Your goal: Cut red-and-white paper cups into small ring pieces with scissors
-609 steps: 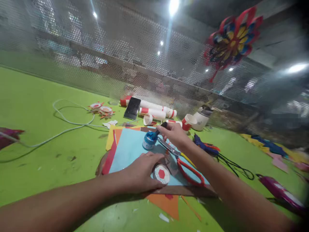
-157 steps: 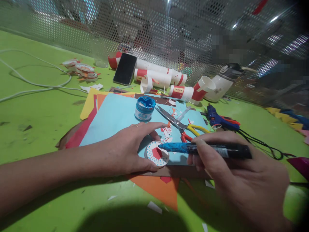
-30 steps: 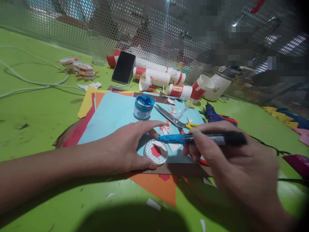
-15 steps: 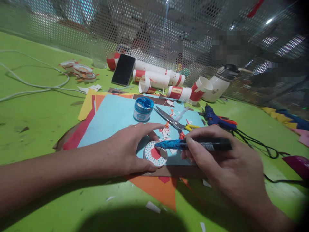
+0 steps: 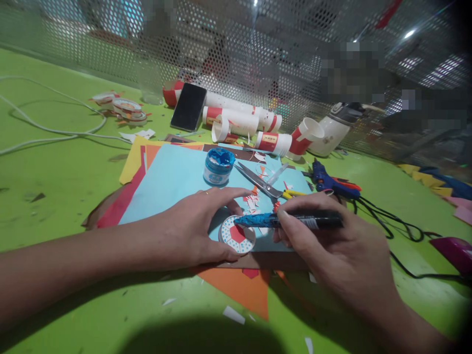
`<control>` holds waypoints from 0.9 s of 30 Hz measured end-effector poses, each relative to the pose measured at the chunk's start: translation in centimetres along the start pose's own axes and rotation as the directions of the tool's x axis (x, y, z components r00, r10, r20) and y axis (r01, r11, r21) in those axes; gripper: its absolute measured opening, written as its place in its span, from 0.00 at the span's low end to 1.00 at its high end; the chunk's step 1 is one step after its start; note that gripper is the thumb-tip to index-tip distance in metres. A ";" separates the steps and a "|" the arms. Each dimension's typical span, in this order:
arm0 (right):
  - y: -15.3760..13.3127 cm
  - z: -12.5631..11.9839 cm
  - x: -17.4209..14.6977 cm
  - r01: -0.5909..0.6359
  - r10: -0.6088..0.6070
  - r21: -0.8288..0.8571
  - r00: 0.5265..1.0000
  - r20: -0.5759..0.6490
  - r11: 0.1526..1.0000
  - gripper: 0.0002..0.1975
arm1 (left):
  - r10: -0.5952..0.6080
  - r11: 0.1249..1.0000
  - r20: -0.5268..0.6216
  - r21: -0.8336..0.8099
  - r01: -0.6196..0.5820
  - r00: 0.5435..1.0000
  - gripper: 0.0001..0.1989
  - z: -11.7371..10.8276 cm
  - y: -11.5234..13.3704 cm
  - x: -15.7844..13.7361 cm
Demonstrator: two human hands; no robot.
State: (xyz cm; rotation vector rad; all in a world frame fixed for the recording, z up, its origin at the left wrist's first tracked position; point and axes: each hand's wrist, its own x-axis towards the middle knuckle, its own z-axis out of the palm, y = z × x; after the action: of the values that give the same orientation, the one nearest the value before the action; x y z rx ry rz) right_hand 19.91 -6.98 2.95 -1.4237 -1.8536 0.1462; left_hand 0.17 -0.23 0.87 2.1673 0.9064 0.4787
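Note:
My left hand grips a round white disc by its edge, thumb below and fingers above. The disc bears a red shape in its middle and blue dots around it. My right hand holds a black marker whose front part is smeared with blue paint. Its tip is over the upper part of the disc; whether it touches cannot be made out. Beyond my left hand an uncapped jar of blue paint stands on light blue paper. Beside the jar lie opened scissors.
Paper cups, a phone and a white kettle line the back by a perforated metal screen. A blue glue gun with black cables lies at right. Paper scraps dot the green table.
My right hand and the marker have shifted slightly left, so the tip is a little further left over the disc. My left hand and the disc have stayed in place.

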 end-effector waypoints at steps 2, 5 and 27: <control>-0.1 -0.1 0.0 0.030 -0.030 0.001 1.000 0.003 1.000 0.03 | 0.008 1.000 -0.003 -0.002 -0.008 1.000 0.39 0.0 0.0 0.1; -0.2 -0.3 0.1 0.078 -0.078 -0.005 0.996 0.041 0.997 0.03 | 0.032 0.999 -0.010 -0.002 -0.032 0.999 0.38 0.0 -0.1 0.1; 0.1 0.7 -0.1 0.013 -0.013 -0.004 0.997 -0.075 1.000 0.06 | 0.047 0.998 -0.028 0.039 -0.046 0.998 0.39 0.2 -0.5 0.1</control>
State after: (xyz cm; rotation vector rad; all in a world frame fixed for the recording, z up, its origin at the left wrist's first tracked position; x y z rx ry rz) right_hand 19.57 -6.74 2.35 -1.4004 -1.8024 0.0811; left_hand 0.14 0.01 0.33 2.2255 0.8891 0.5208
